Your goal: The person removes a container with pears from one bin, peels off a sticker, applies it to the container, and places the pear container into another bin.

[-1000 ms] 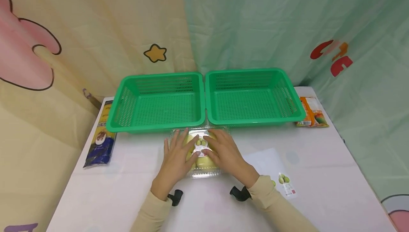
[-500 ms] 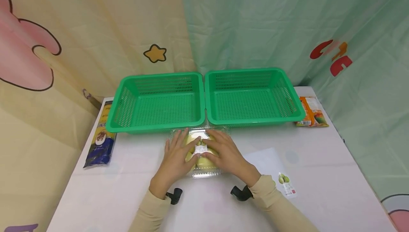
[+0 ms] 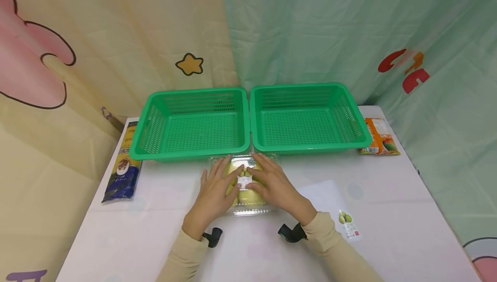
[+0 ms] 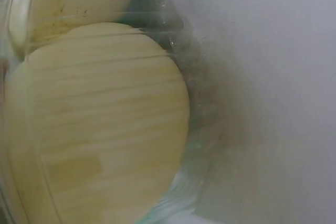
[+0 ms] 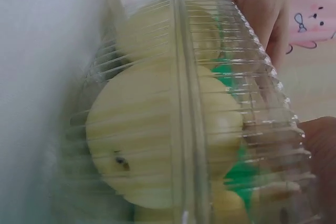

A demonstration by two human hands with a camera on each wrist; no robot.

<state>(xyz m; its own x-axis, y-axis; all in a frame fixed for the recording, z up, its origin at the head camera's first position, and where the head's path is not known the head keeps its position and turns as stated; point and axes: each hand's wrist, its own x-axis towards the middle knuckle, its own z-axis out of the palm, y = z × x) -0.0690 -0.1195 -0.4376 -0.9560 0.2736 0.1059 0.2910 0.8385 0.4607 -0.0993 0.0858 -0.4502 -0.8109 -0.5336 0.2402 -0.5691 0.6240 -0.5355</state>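
Note:
A clear plastic clamshell box (image 3: 248, 208) of round, pale yellow-green fruit lies closed at the middle of the table. On its lid sits a white label (image 3: 244, 182) with a picture of green fruit. My left hand (image 3: 215, 193) rests across the lid's left side, fingers spread, with index and thumb tips at the label. From the right, my right hand (image 3: 277, 187) lies on the lid likewise, its fingertips at the label's other edge. Close up, the left wrist view shows a large pale fruit (image 4: 105, 124) behind ribbed plastic. Another fruit (image 5: 136, 135) fills the box's side in the right wrist view.
Two green plastic baskets (image 3: 190, 154) (image 3: 310, 147) stand side by side behind the box. A blue and yellow packet (image 3: 122, 178) lies at left, an orange packet (image 3: 382, 137) at right. A white sheet (image 3: 324, 191) bearing a fruit sticker (image 3: 345, 218) is beside my right forearm.
My fingertips have shifted slightly over the label, covering and uncovering its fruit picture. The box and everything around it have stayed in place.

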